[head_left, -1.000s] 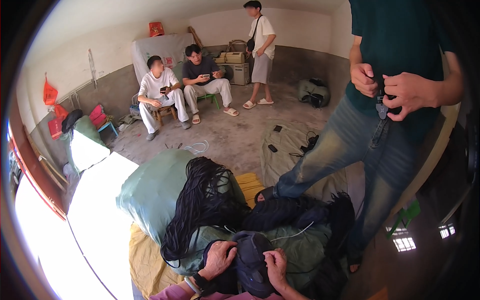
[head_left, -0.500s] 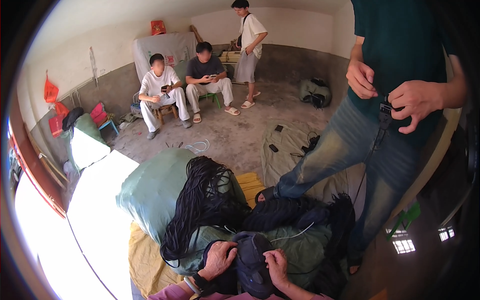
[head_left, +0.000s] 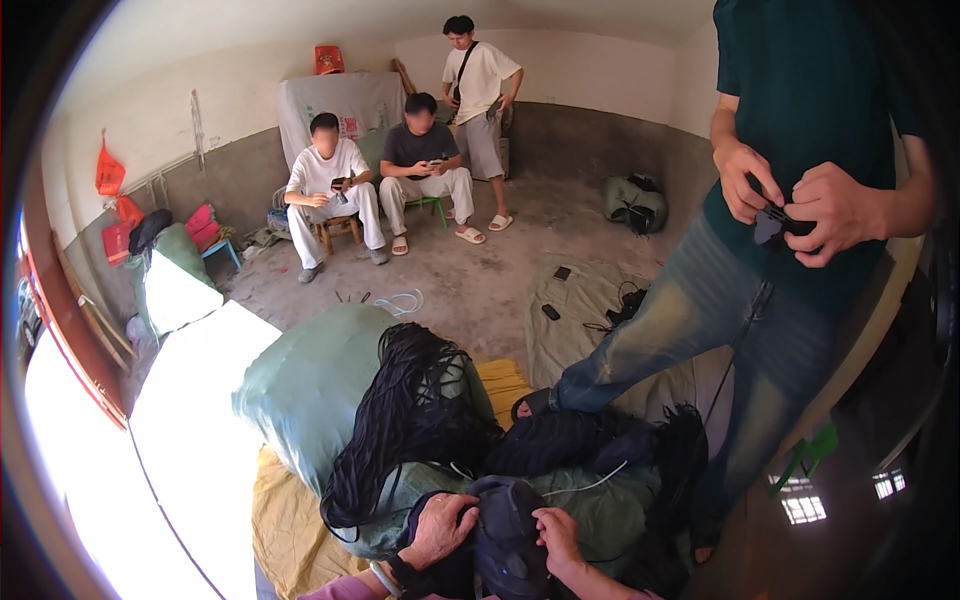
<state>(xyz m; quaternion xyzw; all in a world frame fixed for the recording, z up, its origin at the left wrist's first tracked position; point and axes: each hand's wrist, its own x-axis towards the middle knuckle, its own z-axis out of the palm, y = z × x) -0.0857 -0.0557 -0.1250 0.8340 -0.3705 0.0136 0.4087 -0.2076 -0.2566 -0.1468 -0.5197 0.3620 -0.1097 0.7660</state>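
Steadying the dark cap-like piece (head_left: 506,535), I had it low in front of me, at the bottom of the view, between both hands. My left hand (head_left: 440,528) lay curled over its left side; whether it gripped or only pressed, I couldn't tell. My right hand (head_left: 560,540) was narrow, fingertips pinching the right edge. Doing this well, I judged, called for the left as a firm, flat anchor and the right for small fingertip work, with light, even pull so the top didn't twist; soft cloth would likely crumple under a hard squeeze. Loose strands were the main snag risk: a black cord bundle (head_left: 405,405) lay over the green sack (head_left: 295,385) just beyond, and a white cord (head_left: 592,482) ran near my right fingers, so working clear of both mattered.
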